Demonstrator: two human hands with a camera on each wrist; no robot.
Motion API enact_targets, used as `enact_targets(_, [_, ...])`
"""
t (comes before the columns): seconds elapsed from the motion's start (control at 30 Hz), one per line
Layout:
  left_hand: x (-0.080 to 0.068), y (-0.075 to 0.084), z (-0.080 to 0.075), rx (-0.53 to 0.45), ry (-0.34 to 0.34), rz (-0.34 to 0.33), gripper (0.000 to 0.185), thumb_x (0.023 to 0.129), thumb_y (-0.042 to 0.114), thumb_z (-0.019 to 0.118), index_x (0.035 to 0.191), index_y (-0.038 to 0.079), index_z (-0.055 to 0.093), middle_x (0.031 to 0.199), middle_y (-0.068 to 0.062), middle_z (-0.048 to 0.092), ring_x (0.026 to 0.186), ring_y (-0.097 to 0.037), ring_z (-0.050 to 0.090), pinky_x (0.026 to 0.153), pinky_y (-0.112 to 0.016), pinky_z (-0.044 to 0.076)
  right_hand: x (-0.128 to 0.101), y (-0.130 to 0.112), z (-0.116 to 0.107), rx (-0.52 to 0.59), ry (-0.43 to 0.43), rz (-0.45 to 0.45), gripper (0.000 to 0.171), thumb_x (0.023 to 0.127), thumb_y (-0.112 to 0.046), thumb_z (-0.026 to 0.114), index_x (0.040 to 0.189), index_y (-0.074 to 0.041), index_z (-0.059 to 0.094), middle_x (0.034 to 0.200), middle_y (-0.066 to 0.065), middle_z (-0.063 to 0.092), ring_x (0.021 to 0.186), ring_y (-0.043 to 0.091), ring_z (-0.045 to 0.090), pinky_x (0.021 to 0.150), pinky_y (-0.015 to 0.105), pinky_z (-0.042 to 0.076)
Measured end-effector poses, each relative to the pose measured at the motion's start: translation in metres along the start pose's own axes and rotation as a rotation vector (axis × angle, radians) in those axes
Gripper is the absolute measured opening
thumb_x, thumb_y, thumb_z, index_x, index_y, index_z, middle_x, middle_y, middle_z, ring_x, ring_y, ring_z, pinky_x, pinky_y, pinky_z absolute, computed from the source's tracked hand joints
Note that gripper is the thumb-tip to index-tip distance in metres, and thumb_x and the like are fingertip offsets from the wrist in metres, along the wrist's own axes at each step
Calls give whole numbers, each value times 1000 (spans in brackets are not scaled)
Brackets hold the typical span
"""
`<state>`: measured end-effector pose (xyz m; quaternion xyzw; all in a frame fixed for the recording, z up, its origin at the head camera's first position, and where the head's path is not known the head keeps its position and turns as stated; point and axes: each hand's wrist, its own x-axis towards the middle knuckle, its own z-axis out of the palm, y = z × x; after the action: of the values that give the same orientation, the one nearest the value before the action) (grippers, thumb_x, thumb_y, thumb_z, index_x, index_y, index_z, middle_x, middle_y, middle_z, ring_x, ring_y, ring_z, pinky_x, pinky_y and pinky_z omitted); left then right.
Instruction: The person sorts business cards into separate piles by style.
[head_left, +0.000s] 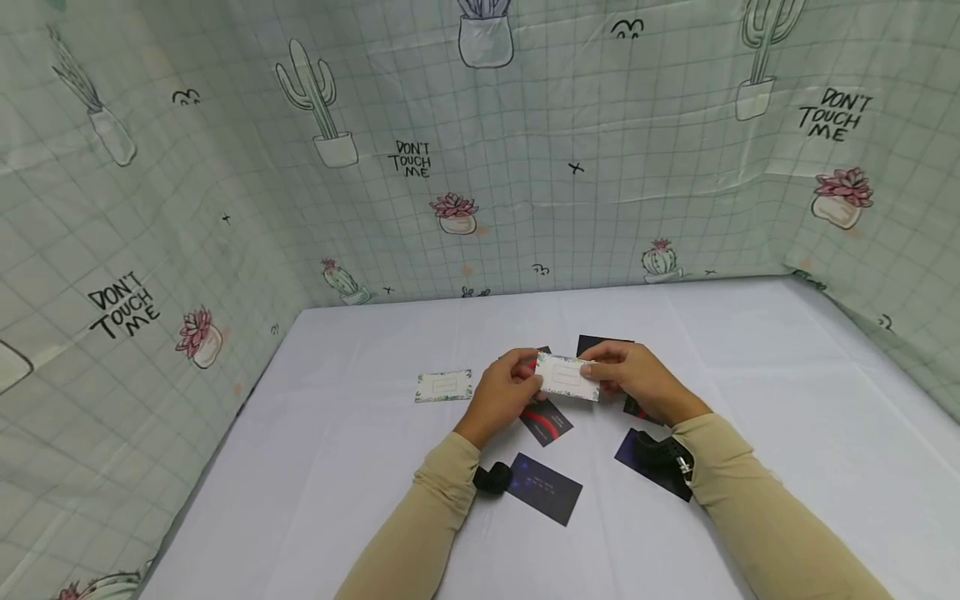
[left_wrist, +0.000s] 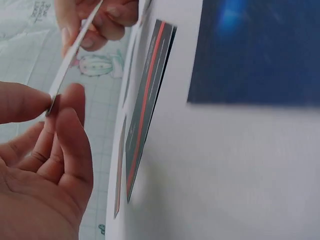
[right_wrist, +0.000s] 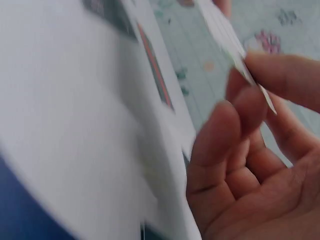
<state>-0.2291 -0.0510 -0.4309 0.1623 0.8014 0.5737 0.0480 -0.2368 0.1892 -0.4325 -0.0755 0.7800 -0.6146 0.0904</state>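
Observation:
Between both hands is a white card with a leafy floral border and a small printed box, held above the table. My left hand pinches its left end between thumb and fingers. At the opposite end, my right hand pinches it the same way. Seen nearly edge-on in the left wrist view, the card looks thin. A matching floral card lies on the table left of my left hand. Beneath the hands lies a dark card with a red stripe; other dark cards there are partly hidden.
Nearer the front are a dark blue card beside the left wrist and another blue card partly under the right wrist's black strap. A black card lies behind the hands. The white table meets a cactus-print cloth.

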Motion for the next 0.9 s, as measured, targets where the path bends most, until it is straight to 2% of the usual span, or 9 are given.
enact_targets(0.2, [-5, -4, -12, -88, 25, 40, 47, 97, 3, 59, 143, 13, 55, 96, -11, 64, 83, -30, 70, 73, -37, 55, 2, -3, 17, 68, 36, -15, 36, 94, -23, 72, 122, -1, 67, 100, 8, 64, 74, 17, 53, 64, 31, 51])
enact_targets(0.4, [-6, -5, -18, -90, 48, 28, 41, 99, 7, 59, 140, 8, 56, 95, -9, 67, 81, -22, 68, 78, -46, 55, 3, -5, 25, 65, 32, -10, 37, 94, -22, 71, 124, -1, 66, 97, 8, 63, 75, 18, 54, 64, 31, 50])
enact_targets(0.6, [-6, -5, -17, -99, 91, 5, 39, 98, 7, 60, 137, 3, 57, 91, -12, 68, 76, -18, 69, 74, -43, 56, 5, -6, 28, 108, 42, 11, 39, 94, -16, 68, 127, 5, 60, 106, 12, 62, 79, 17, 56, 68, 30, 51])
enact_targets(0.77, [-8, -6, -22, -118, 106, -7, 40, 98, 6, 59, 137, 1, 56, 90, -13, 68, 77, -23, 71, 73, -40, 56, 5, -9, 32, 151, 44, 7, 40, 92, -7, 64, 128, 10, 55, 111, 16, 61, 82, 16, 58, 70, 29, 53])
enact_targets(0.9, [-12, -10, -31, -104, 120, -1, 40, 99, 7, 58, 139, 3, 55, 89, -13, 67, 81, -29, 72, 76, -42, 56, 10, -12, 40, 168, 47, 20, 39, 90, -5, 65, 123, 12, 55, 107, 16, 62, 82, 16, 61, 71, 27, 55])
